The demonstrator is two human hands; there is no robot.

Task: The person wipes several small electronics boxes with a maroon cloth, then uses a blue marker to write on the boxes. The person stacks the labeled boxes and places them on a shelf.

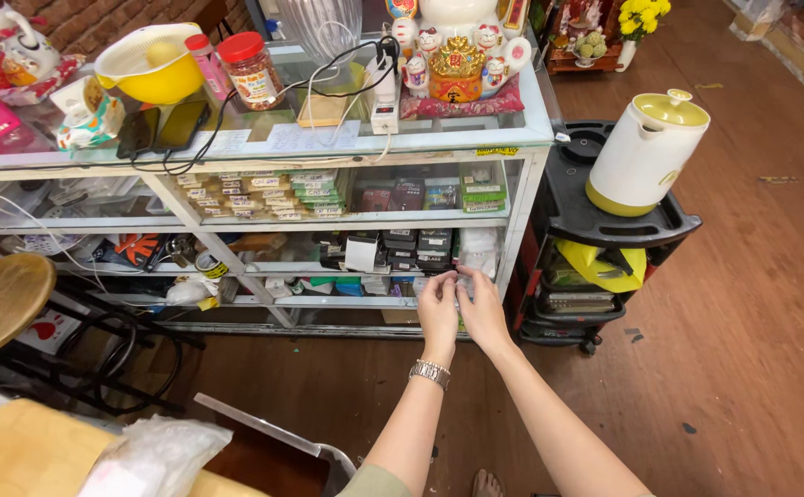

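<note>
I see both hands stretched forward to the centre of the frame, meeting at the front of a glass display case. The left hand (438, 308), with a metal watch (430, 373) on its wrist, sits just left of the right hand (481, 308), and the two are touching or nearly so. Their fingertips converge on something small at the right end of the middle shelf (328, 271), close to the case's white corner post (518, 230). I cannot tell what that small thing is, nor whether the fingers pinch it or only rest on it; the fingers look curled, not spread.

What they reach lies straight ahead of both hands, slightly above them in the frame, so neither hand is clearly nearer. Just left of the fingertips stand dark small boxes (417, 247) in a row running left to right along the shelf, and a pale packet (478, 248) sits just above them.

To the right of the case, a black trolley (604, 216) carries a white and yellow-green kettle (646, 152). A round wooden stool (1, 304) stands at centre left.
</note>
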